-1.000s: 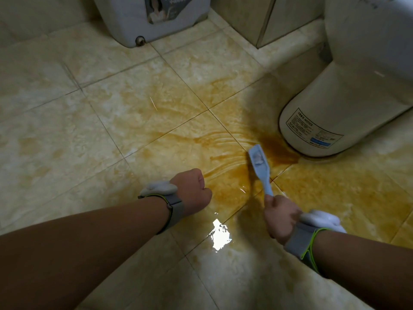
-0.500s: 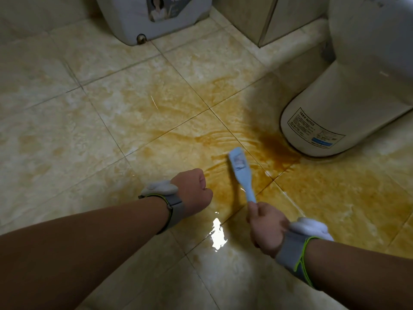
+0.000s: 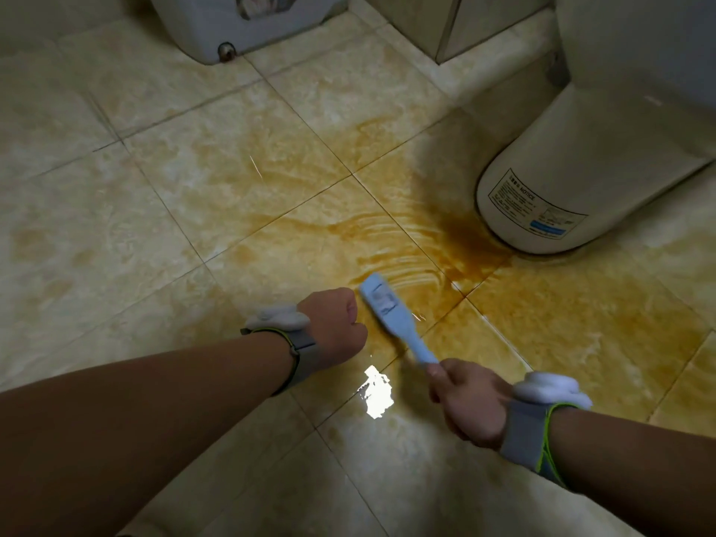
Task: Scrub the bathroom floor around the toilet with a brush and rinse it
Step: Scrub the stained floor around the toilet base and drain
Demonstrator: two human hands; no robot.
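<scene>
Hands differ: right hand (image 3: 467,406) grips the brush (image 3: 383,304), head down on the floor (image 3: 155,211) near the toilet (image 3: 581,157); left hand (image 3: 337,327) is clenched, empty. Brown stain (image 3: 469,246) pools at the toilet's base; scrubbing looks partway, rinsing undone.

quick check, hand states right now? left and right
Left hand: closed in a fist, nothing visible in it.
Right hand: fingers curled round the brush handle.
</scene>
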